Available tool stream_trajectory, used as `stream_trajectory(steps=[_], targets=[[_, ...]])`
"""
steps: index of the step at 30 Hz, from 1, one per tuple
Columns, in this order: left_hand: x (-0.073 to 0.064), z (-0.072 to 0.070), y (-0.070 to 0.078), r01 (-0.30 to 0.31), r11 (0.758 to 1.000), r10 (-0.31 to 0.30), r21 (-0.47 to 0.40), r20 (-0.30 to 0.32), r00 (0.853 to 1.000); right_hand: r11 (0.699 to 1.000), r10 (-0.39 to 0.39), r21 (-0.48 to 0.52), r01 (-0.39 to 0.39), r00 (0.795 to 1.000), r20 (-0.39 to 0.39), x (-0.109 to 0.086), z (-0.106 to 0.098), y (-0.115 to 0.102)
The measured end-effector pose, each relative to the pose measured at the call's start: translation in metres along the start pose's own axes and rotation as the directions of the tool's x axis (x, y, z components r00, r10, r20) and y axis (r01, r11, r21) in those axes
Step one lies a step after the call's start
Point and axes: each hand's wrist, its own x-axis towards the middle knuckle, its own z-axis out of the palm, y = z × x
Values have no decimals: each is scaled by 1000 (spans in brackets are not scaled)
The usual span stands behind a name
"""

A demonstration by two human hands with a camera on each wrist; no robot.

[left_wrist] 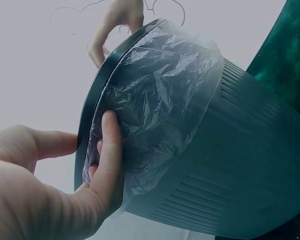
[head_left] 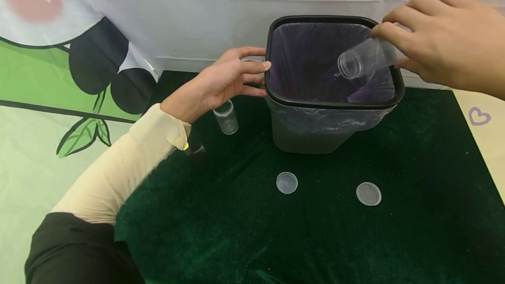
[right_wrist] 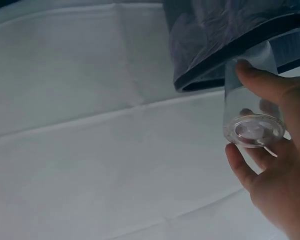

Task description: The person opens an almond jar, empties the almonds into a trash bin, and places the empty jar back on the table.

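Note:
My left hand (head_left: 236, 71) holds the left rim of a grey trash can (head_left: 311, 135), thumb at the rim's top and fingers against the outside. A thin translucent bag (left_wrist: 155, 100) lines the can and folds over its black rim. My right hand (head_left: 446, 38) grips a clear plastic jar (head_left: 368, 58) at the can's right side. This jar is tilted with its uncovered mouth down and to the left, over the can's opening. In the right wrist view, the thumb and fingers wrap around the jar's base end (right_wrist: 255, 130).
A second clear jar (head_left: 226, 119) stands uncovered left of the can. Two round clear lids, a left one (head_left: 287, 182) and a right one (head_left: 368, 193), lie on the dark green cloth (head_left: 315, 240) in front. Behind hangs a white curtain (head_left: 197, 16); a small dark object (head_left: 196, 150) lies beside the left sleeve.

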Motion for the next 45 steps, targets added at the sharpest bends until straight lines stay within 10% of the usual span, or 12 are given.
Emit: stream_trajectory(steps=[16, 28, 45], targets=[[0, -1, 0, -3, 1000, 3, 5, -1, 1000, 998, -34, 54, 34, 999, -1, -2, -2, -2], [2, -3, 0, -1, 1000, 2, 16, -9, 1000, 969, 128, 210, -130, 992, 23, 0, 0, 9], [1, -3, 0, -8, 1000, 8, 9, 1, 1000, 955, 221, 185, -233, 972, 81, -3, 7, 18]])
